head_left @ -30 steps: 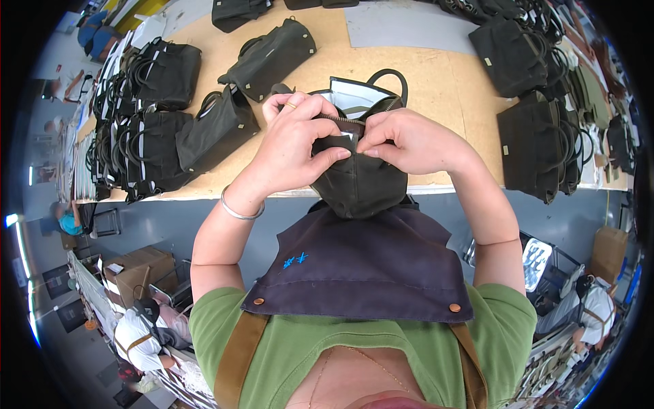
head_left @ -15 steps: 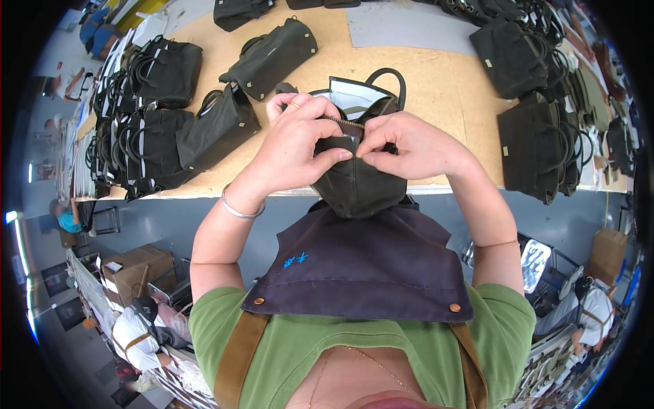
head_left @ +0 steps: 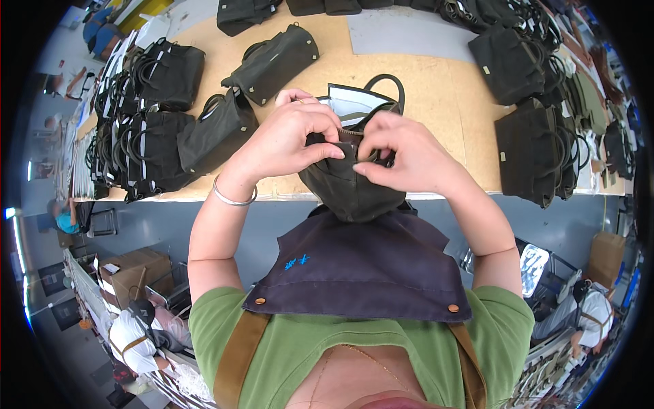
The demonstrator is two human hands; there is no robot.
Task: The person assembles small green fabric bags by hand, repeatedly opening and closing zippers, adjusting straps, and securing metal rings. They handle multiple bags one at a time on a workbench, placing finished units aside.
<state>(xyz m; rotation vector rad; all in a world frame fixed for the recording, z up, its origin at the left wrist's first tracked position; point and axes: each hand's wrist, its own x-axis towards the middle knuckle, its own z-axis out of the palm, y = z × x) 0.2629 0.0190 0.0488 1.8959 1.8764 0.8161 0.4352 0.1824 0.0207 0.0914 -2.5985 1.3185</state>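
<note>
A dark olive-black fabric handbag (head_left: 354,194) is held at the table's near edge, its base toward me. Its mouth shows a pale lining (head_left: 357,102), a brass-toothed zipper and one upright handle (head_left: 402,92). My left hand (head_left: 289,140) is closed on the bag's near edge, thumb outside and fingers curled over the rim near the zipper. My right hand (head_left: 409,150) is beside it at the seam, thumb and forefinger curled close together. Its upper fingers are blurred, and what lies between the fingertips is too small to make out.
Rows of similar dark handbags stand on the left (head_left: 160,146) and right (head_left: 535,146) of the tan tabletop (head_left: 436,88). Two more handbags (head_left: 276,61) lie tilted nearer the middle. A grey sheet (head_left: 409,34) covers part of the far table. Other people sit behind on both sides.
My left hand and the bag's near edge have shifted slightly left. My right fingers, pinched at the seam before, have lifted a little and changed their curl.
</note>
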